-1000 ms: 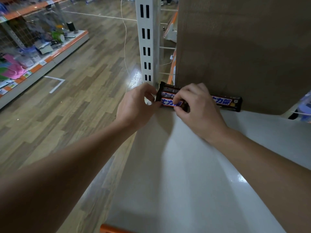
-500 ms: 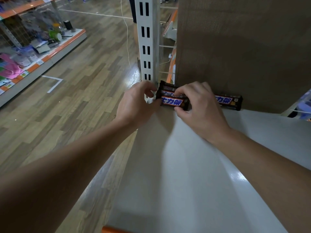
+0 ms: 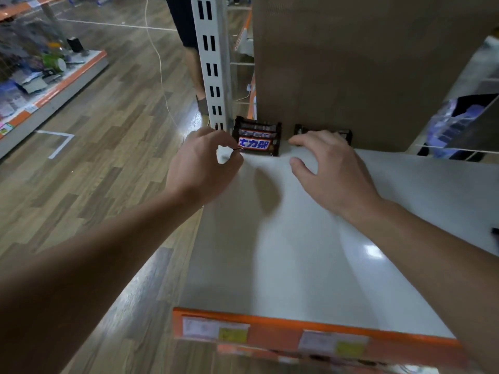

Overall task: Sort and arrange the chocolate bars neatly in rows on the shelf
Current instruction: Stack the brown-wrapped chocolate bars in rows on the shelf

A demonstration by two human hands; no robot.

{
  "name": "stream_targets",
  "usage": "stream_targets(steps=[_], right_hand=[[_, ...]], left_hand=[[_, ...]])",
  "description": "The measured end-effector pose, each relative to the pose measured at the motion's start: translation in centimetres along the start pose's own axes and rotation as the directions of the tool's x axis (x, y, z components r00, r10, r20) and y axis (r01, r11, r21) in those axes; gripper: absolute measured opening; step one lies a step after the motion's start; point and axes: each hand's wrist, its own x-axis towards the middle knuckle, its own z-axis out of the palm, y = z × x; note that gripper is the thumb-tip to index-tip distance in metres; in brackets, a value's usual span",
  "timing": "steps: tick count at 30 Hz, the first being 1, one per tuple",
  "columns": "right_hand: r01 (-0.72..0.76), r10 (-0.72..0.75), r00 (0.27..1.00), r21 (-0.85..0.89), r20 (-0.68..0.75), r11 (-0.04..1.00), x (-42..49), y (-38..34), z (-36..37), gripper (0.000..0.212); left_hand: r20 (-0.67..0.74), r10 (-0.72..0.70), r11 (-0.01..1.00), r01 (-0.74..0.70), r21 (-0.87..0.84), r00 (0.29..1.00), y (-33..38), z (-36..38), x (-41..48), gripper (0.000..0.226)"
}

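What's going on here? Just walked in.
A person is lining up chocolate bars along the back of a white shelf, against the brown back panel. A small cluster of bars sits in the back left corner. The left hand is at the cluster's left end with fingers curled; whether it actually grips a wrapper is unclear. The right hand hovers open in front of a separate bar, which lies apart, to the right of the cluster.
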Motion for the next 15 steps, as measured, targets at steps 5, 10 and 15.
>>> stream_targets(steps=[5,10,15], right_hand=[[-0.095,0.100,0.991,-0.052,0.090,0.994,-3.6,-1.3,-3.2,0.035],[-0.142,0.162,0.959,-0.101,0.235,0.985,-7.3,-1.7,-7.2,0.040],[-0.159,0.191,0.932,-0.128,0.308,0.979,-13.0,-1.1,-12.8,0.042]], left_hand=[[0.107,0.041,0.998,-0.047,0.051,0.993,2.3,-2.0,-2.7,0.022],[0.227,0.049,0.983,-0.087,0.164,0.973,6.3,-4.6,-6.2,0.027],[0.318,0.040,0.977,-0.103,0.186,0.947,11.7,-5.5,-10.6,0.033]])
